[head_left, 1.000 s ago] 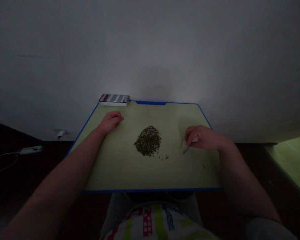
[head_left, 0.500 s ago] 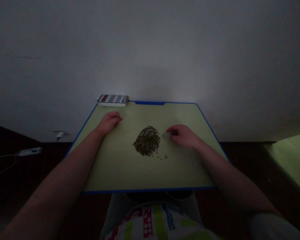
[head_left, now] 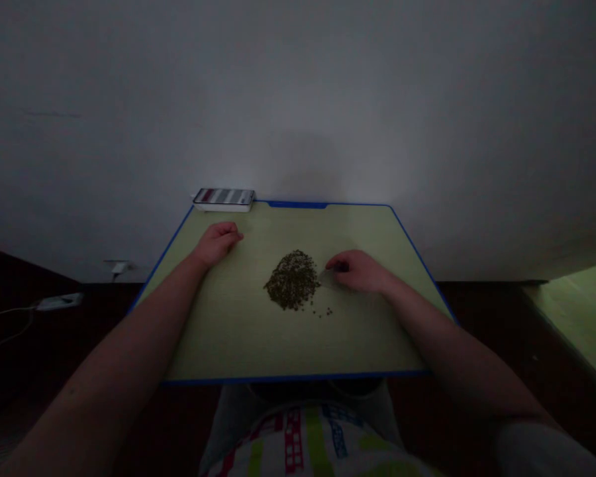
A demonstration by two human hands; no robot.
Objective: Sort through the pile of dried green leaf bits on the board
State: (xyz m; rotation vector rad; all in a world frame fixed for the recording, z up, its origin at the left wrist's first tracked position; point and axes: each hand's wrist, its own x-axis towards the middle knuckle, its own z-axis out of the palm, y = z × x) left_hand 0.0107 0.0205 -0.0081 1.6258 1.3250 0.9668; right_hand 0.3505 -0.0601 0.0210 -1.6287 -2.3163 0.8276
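On the pale table (head_left: pixel 228 331) lies a heap of small dark greenish-brown beans (head_left: pixel 292 281), with several loose ones just to its lower right. My right hand (head_left: pixel 360 270) is closed at the right side of the heap, fingers curled round a small see-through thing (head_left: pixel 326 275) whose near edge meets the beans. Its kind is too faint to name, and a dark patch shows between my thumb and fingers. My left hand (head_left: pixel 219 242) rests on the table to the upper left of the heap, loosely closed, with nothing visible in it.
A phone (head_left: pixel 224 196) lies on a white box at the table's far left corner. Blue edging (head_left: pixel 298 205) runs round the tabletop, which stands against a grey wall (head_left: pixel 427 132). A power strip (head_left: pixel 59 301) with cables is low at the left.
My right hand has shifted slightly left, bringing the see-through thing up to the heap's right edge. A few beans there sit a little farther right. My left hand stays put.
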